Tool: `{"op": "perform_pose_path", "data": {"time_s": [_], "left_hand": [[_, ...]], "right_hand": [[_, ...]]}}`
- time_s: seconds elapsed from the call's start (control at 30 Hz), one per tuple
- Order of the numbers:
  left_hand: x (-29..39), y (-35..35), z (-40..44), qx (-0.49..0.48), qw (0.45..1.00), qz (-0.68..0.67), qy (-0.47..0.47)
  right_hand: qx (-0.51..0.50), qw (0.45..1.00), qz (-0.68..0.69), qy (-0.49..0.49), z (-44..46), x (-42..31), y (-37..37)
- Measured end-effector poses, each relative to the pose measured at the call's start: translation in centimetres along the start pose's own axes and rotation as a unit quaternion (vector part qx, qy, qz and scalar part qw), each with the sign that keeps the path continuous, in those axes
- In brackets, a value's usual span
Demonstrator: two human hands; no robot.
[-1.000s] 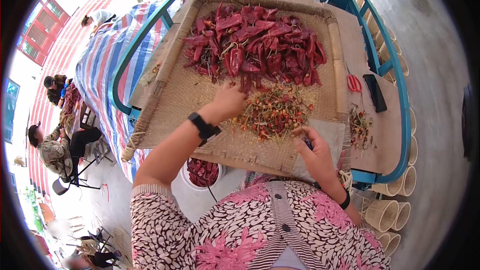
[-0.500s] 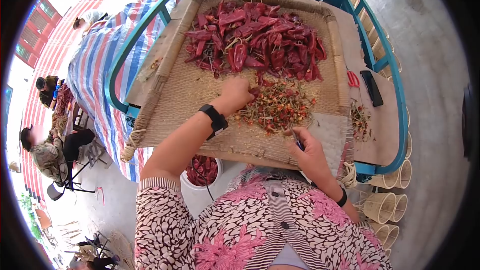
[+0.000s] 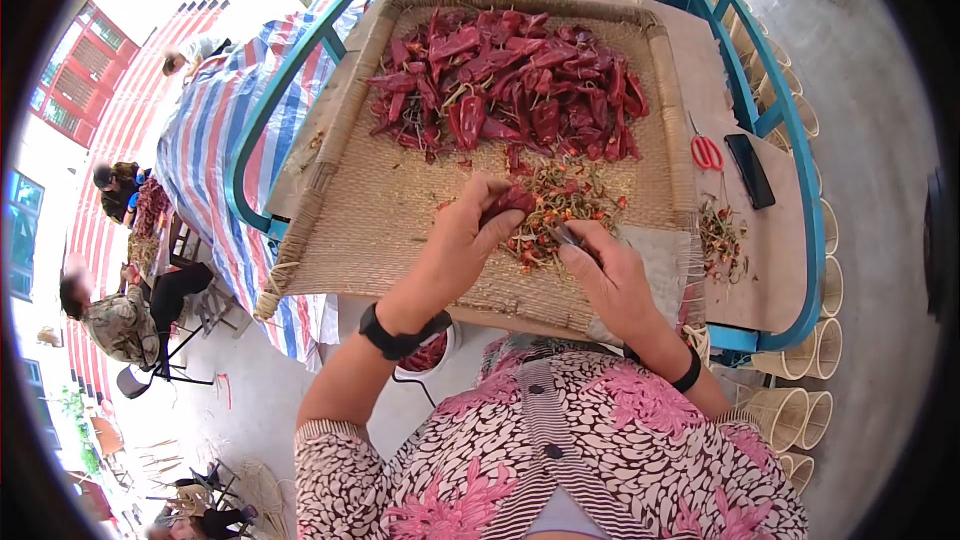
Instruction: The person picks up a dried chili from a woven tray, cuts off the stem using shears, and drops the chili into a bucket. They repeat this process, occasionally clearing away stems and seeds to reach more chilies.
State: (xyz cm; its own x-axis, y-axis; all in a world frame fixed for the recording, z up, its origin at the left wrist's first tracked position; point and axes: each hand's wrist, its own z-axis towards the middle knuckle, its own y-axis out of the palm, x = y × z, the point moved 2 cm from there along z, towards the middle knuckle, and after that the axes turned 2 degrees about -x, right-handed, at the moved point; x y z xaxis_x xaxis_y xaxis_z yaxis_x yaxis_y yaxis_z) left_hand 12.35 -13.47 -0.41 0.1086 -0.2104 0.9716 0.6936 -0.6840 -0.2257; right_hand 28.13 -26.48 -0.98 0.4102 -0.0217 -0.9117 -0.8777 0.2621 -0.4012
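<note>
My left hand is closed around a dried red pepper, whose end shows between thumb and fingers. Just to its right, my right hand grips a small metal tool with a pointed tip; its exact kind is partly hidden by the fingers. Both hands are over a woven tray. Beneath and beyond them lies a heap of pepper stems and caps with loose seeds. A large pile of dried red peppers covers the far half of the tray.
Red-handled scissors and a black phone lie on cardboard at the right, near more stem scraps. A teal metal rail surrounds the tray. Below stands a white bucket of peppers. Several people sit or stand at left.
My left hand has lifted from the tray and drawn nearer, bringing a pepper towards the right hand. The right hand has turned, so the tool's metal tip now shows.
</note>
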Motion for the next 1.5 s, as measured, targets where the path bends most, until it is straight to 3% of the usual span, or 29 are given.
{"op": "perform_pose_path", "data": {"time_s": [0.37,0.7,0.8,0.9,0.97,1.17,1.27,1.37,1.5], "left_hand": [[0.1,3.1,-2.1,0.098,0.99,-0.093,0.027],[-0.1,5.0,-1.5,0.108,0.987,-0.107,0.042],[-0.4,5.5,-1.3,0.136,0.989,-0.061,0.021],[1.6,5.1,-0.8,0.128,0.951,0.243,0.142],[1.8,5.7,-0.9,0.173,0.937,0.256,0.164],[1.5,7.0,-1.3,0.226,0.92,0.266,0.176],[0.8,7.5,-1.3,0.242,0.909,0.273,0.2],[0.3,8.0,-1.4,0.26,0.906,0.257,0.215],[0.7,8.1,-1.2,0.26,0.902,0.259,0.228]], "right_hand": [[-0.018,0.998,0.013,-0.056,-0.1,-1.1,-1.9],[-0.028,0.993,-0.098,-0.062,-0.7,-1.5,-4.3],[0.013,0.983,-0.146,-0.115,-0.8,-0.8,-4.3],[0.014,0.98,-0.165,-0.108,-0.6,-1.0,-4.4],[0.013,0.982,-0.166,-0.09,-0.7,-1.1,-4.4],[-0.006,0.996,-0.079,-0.044,-0.4,-0.3,-3.5],[-0.045,0.994,0.096,0.029,-0.2,1.0,-2.8],[-0.078,0.935,0.32,0.13,0.1,1.8,-2.1],[-0.154,0.84,0.469,0.224,-0.1,1.2,-2.9]]}}
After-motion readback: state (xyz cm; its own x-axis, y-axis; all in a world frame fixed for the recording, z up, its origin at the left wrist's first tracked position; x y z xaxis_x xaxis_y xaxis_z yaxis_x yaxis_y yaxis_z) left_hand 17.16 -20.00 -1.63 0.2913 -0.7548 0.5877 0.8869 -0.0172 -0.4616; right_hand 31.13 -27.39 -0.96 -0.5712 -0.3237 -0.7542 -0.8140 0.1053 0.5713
